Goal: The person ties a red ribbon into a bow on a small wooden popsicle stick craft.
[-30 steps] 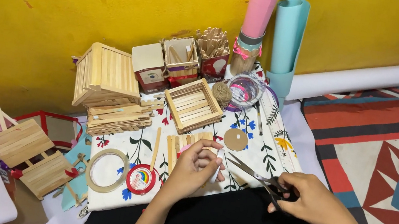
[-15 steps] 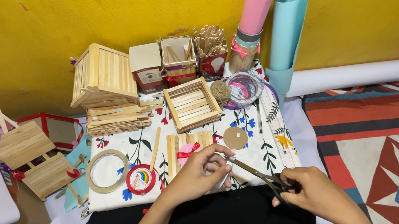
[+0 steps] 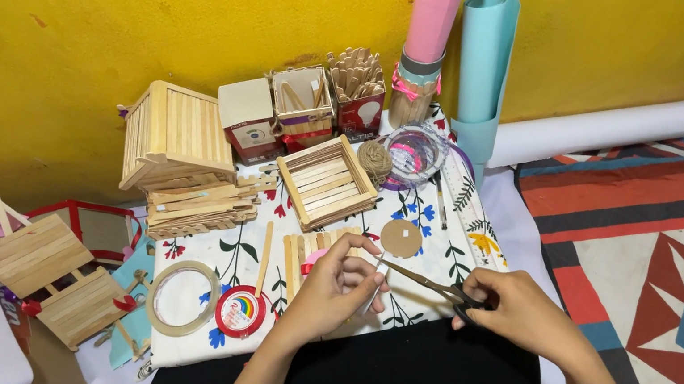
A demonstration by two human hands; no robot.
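Observation:
My left hand (image 3: 334,290) pinches a thin pale wooden stick (image 3: 372,291) above the flowered cloth (image 3: 444,234). My right hand (image 3: 522,314) grips black-handled scissors (image 3: 436,286), whose blades point left and reach the stick by my left fingers. Beneath my left hand lies a flat panel of joined sticks (image 3: 305,254) with a pink bit on it. A single loose stick (image 3: 266,248) lies just to the left, and a brown cardboard disc (image 3: 401,238) sits beyond the scissor tips.
Stick-built boxes (image 3: 174,135) and an open square tray (image 3: 325,182) stand near the yellow wall, with small cartons of sticks (image 3: 362,87), a twine ball (image 3: 375,161), a tape ring (image 3: 177,297), a red ribbon spool (image 3: 240,312), and rolled papers (image 3: 482,69). A patterned rug (image 3: 675,260) lies right.
The scissors swung in from the right so their blades now meet the stick in my left hand. My left hand lifted slightly and turned the stick toward them.

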